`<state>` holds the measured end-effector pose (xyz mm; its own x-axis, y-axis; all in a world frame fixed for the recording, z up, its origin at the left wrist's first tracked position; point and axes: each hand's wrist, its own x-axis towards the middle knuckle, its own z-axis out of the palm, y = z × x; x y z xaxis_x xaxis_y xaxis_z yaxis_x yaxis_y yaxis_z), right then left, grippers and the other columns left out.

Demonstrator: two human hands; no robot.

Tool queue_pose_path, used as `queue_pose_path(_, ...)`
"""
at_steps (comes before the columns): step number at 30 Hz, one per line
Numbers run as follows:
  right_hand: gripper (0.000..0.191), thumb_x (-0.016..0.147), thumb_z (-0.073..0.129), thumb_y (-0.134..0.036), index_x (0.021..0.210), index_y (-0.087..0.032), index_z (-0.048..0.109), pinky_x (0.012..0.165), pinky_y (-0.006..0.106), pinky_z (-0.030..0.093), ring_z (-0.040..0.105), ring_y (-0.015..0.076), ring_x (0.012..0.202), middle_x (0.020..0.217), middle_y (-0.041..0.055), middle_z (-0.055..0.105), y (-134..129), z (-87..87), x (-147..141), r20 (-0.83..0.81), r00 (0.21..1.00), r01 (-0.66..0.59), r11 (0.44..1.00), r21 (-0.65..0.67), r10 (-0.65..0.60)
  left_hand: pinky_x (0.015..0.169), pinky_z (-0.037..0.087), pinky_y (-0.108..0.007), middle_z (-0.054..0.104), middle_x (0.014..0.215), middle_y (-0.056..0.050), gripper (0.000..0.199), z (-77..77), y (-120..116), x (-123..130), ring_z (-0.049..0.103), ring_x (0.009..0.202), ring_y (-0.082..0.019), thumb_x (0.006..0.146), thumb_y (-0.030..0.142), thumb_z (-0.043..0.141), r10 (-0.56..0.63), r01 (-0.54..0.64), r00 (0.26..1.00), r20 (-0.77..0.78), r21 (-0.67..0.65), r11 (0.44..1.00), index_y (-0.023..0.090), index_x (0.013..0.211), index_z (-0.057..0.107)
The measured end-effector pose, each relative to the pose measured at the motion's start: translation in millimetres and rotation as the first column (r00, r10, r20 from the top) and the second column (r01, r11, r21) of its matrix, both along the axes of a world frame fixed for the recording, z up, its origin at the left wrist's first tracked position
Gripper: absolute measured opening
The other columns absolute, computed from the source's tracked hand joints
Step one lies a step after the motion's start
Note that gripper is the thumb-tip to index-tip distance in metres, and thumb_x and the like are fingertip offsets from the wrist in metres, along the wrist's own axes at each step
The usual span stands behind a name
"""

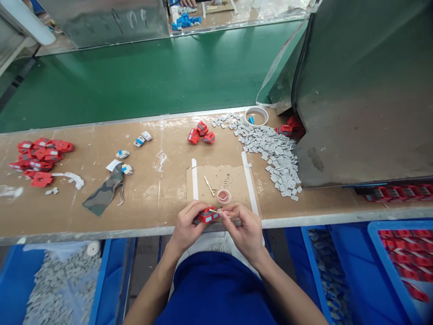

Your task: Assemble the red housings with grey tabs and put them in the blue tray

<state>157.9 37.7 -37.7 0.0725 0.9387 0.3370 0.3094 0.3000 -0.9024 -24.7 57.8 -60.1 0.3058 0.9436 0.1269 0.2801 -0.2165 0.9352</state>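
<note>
My left hand [187, 225] is closed around a small red plastic toy vehicle part [208, 215] with pale window-like patches, close to the table's front edge. Pinched in my right hand [245, 229] is a thin pale stick [215, 211]; its end reaches the top of the red part, though I cannot tell the tip's kind. Just beyond my hands, a small round dish [223, 196] with a reddish content sits on a cardboard sheet [199, 174] taped at both sides. Another thin stick [209, 186] lies left of the dish, and dark specks dot the cardboard.
Many small grey plates [274, 149] spread at right beside a tape roll [256, 116]. Three red parts [202, 132] lie ahead, and a red heap [42, 155] at left near camouflage cloth [104, 192]. Blue bins [352, 266] stand below; a metal panel [365, 99] rises at right. A co-worker's hand [188, 3] shows beyond the green belt [152, 76].
</note>
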Motion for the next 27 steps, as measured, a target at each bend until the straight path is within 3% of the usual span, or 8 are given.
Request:
queue_pose_path(5,0.023,0.1,0.064,-0.029,0.078,-0.024,0.059,0.063,0.029,0.058,0.074,0.0187,0.071,0.08,0.0047,0.077,-2.2,0.7,4.9,-0.056,0.998,0.029,0.999,-0.044,-0.032,0.076,0.053,-0.03,0.076,0.095,-0.008,0.015,0.6,-0.4,-0.3,0.07,0.084,-0.021,0.091,0.023,0.072,-0.005,0.004,1.0,-0.006,-0.01,1.0,0.021,0.106,0.074)
queue_pose_path(8,0.018,0.099,0.066,-0.028,0.083,-0.023,0.062,0.071,0.031,0.059,0.075,0.0201,0.08,0.086,0.0053,0.076,0.7,0.2,16.4,-0.075,0.988,0.133,0.99,-0.049,-0.137,0.074,0.052,-0.029,0.075,0.094,-0.008,0.016,-0.8,-1.5,-1.6,0.069,0.083,-0.021,0.091,0.027,0.073,0.019,-0.018,1.0,0.006,-0.059,0.998,0.02,0.105,0.073)
queue_pose_path(11,0.015,0.098,0.068,-0.028,0.084,-0.023,0.064,0.079,0.035,0.058,0.072,0.0218,0.088,0.092,0.0062,0.074,7.8,-3.0,26.9,0.004,0.977,0.212,0.977,-0.036,-0.212,0.075,0.052,-0.029,0.075,0.096,-0.008,0.018,-4.4,-2.8,-4.1,0.069,0.084,-0.02,0.092,0.029,0.073,0.027,-0.022,0.999,0.038,-0.137,0.99,0.02,0.107,0.073)
queue_pose_path(15,0.015,0.099,0.066,-0.031,0.086,-0.024,0.067,0.082,0.038,0.056,0.069,0.0234,0.094,0.098,0.0075,0.071,13.8,-12.4,25.5,0.135,0.979,0.162,0.985,-0.065,-0.152,0.079,0.054,-0.03,0.075,0.102,-0.009,0.019,-8.1,-3.3,-7.3,0.07,0.088,-0.021,0.093,0.031,0.073,0.026,-0.005,0.995,0.097,-0.204,0.979,0.02,0.108,0.073)
queue_pose_path(18,0.01,0.099,0.067,-0.033,0.104,-0.025,0.07,0.092,0.04,0.054,0.067,0.0251,0.108,0.114,0.0097,0.069,16.8,-18.8,27.4,0.202,0.977,0.085,0.994,-0.068,-0.07,0.077,0.054,-0.029,0.076,0.102,-0.009,0.019,-7.6,-2.7,-8.3,0.07,0.087,-0.021,0.092,0.03,0.075,0.032,-0.004,0.991,0.127,-0.214,0.977,0.02,0.108,0.074)
queue_pose_path(21,0.022,0.1,0.065,-0.034,0.119,-0.024,0.067,0.099,0.042,0.053,0.064,0.0274,0.118,0.124,0.012,0.066,29.6,-19.1,49.8,0.283,0.957,0.068,0.997,-0.024,-0.058,0.077,0.055,-0.028,0.076,0.1,-0.008,0.018,-6.0,-1.5,-8.4,0.071,0.087,-0.02,0.089,0.029,0.077,0.054,-0.015,0.983,0.174,-0.217,0.976,0.019,0.104,0.075)
queue_pose_path(24,0.017,0.102,0.056,-0.026,0.111,-0.022,0.069,0.09,0.04,0.053,0.066,0.0269,0.104,0.112,0.0111,0.068,56.3,-12.9,85.7,0.423,0.899,0.128,0.992,0.004,-0.118,0.077,0.057,-0.027,0.076,0.098,-0.007,0.017,-5.4,-0.3,-8.0,0.072,0.087,-0.02,0.088,0.027,0.078,0.072,-0.03,0.976,0.205,-0.201,0.979,0.019,0.102,0.075)
queue_pose_path(27,0.021,0.101,0.051,-0.019,0.106,-0.02,0.071,0.084,0.037,0.052,0.066,0.0256,0.094,0.105,0.0101,0.069,87.0,-4.0,115.8,0.567,0.824,0.057,0.996,-0.062,-0.012,0.076,0.057,-0.026,0.076,0.097,-0.007,0.016,-6.1,0.1,-8.0,0.072,0.086,-0.019,0.088,0.024,0.078,0.074,-0.035,0.972,0.223,-0.173,0.984,0.019,0.103,0.075)
